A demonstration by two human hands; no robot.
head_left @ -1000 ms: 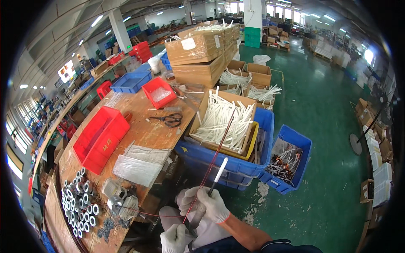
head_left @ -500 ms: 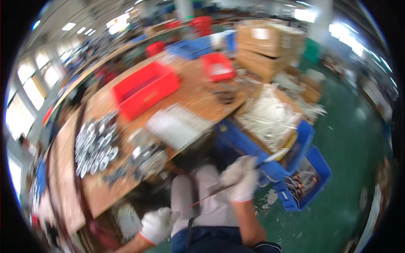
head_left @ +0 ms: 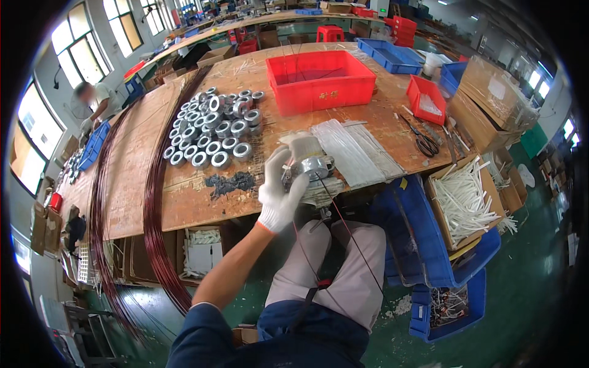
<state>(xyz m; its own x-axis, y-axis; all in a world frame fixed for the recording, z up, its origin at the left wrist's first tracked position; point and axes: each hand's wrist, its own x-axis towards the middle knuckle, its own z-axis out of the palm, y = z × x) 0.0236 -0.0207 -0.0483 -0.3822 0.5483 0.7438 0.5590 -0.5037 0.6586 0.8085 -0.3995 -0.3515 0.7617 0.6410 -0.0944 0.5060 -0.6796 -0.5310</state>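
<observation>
My left hand (head_left: 281, 195), in a white knit glove with an orange cuff, curls round the left side of a silver ring (head_left: 314, 167). Its thumb lies against the ring. The ring sits on a clamp-like fixture (head_left: 325, 195) at the table's front edge, with a pale padded piece (head_left: 304, 146) behind it. From the ring a dark red wire (head_left: 348, 228) runs down over my right thigh. A thinner red wire (head_left: 302, 242) hangs below my left hand. My right hand is out of view.
Many similar silver rings (head_left: 211, 132) lie left of the fixture on the wooden table (head_left: 245, 205). Around stand a red bin (head_left: 322, 98), clear plastic sheets (head_left: 350, 153), black scissors (head_left: 426, 144) and a box of white strips (head_left: 463, 199). Wire bundles (head_left: 153, 202) cross the table; another person (head_left: 101, 104) works far left.
My view has swung left and steadied. My left hand has risen from near my lap to the ring on the fixture. My right hand, earlier above my right thigh, has left view.
</observation>
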